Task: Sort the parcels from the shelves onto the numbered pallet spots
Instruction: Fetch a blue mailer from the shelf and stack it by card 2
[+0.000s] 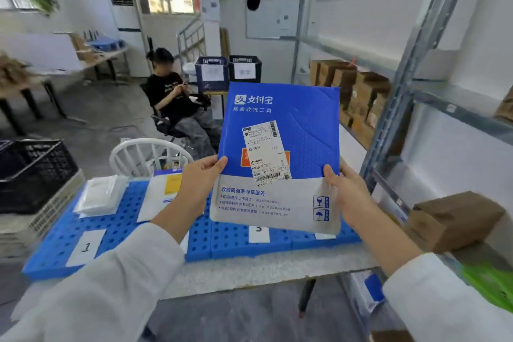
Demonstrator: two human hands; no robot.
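I hold a flat blue and grey padded mailer (pixel 302 116) upright in front of me, its white shipping label (pixel 266 153) facing me. My left hand (pixel 201 183) grips its left edge, thumb on the front. My right hand (pixel 348 194) grips its right edge the same way. Below it lies the blue perforated pallet (pixel 125 214) on a table, with paper number cards "1" (pixel 86 247) and "3" (pixel 258 232). A clear-bagged white parcel (pixel 101 198) and a white envelope with a yellow patch (pixel 162 197) lie on the pallet.
A metal shelf rack (pixel 399 86) stands at the right, with brown cardboard boxes (pixel 358 97) on a far shelf and one brown box (pixel 455 219) close by. A black crate (pixel 33 175) is at the left. A person sits on a chair (pixel 177 103) beyond a white chair (pixel 150 157).
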